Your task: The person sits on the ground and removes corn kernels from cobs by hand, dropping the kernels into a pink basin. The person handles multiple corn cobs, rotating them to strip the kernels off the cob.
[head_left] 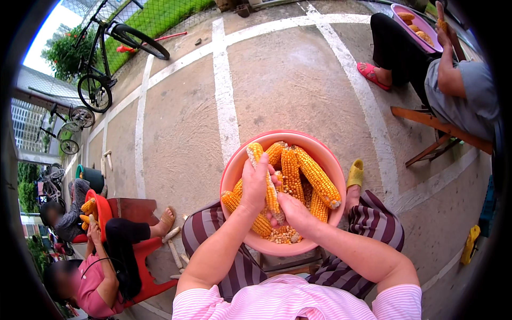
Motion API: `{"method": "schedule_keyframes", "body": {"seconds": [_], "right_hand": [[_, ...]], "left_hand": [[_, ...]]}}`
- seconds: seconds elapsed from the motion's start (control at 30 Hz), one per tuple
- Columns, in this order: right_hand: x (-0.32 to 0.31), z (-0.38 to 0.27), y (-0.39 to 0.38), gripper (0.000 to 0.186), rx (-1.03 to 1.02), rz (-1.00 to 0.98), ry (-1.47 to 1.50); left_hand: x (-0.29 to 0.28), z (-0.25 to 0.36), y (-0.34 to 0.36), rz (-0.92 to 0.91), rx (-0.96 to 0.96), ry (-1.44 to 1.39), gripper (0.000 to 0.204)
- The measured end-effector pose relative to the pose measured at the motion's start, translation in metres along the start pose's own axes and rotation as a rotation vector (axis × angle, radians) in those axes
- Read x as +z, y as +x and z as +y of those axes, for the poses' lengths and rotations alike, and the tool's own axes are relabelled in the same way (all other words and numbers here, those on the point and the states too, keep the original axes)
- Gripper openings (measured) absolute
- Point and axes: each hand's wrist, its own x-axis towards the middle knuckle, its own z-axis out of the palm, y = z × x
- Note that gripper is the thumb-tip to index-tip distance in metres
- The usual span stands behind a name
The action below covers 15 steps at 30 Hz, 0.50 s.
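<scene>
A pink basin (226, 178) rests in my lap, holding several yellow corn cobs (314, 173) and loose kernels (284, 235). My left hand (256, 184) is wrapped round an upright cob (255, 153) with pale, partly stripped rows. Lower on that same cob, my right hand (292, 210) is closed against its lower end, with the thumb along the kernels.
A person (464, 96) sits at right with a basin of cobs; two others (96, 290) sit at left near red chairs and a red basin. Bicycles (96, 90) stand along a fence. Bare cobs (176, 250) lie on the painted concrete. A yellow object (469, 245) lies at right.
</scene>
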Motion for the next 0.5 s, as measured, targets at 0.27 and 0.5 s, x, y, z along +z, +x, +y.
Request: {"method": "schedule_keyframes", "body": {"seconds": [0.27,0.5], "right_hand": [[0.001,-0.001,-0.001,0.048,-0.007,-0.027,0.014],[-0.002,-0.004,-0.001,0.037,-0.006,-0.134,0.163]], "left_hand": [[-0.001,0.001,0.002,-0.016,-0.053,-0.036,0.027],[-0.002,0.005,0.008,-0.014,-0.1,-0.095,0.034]]}}
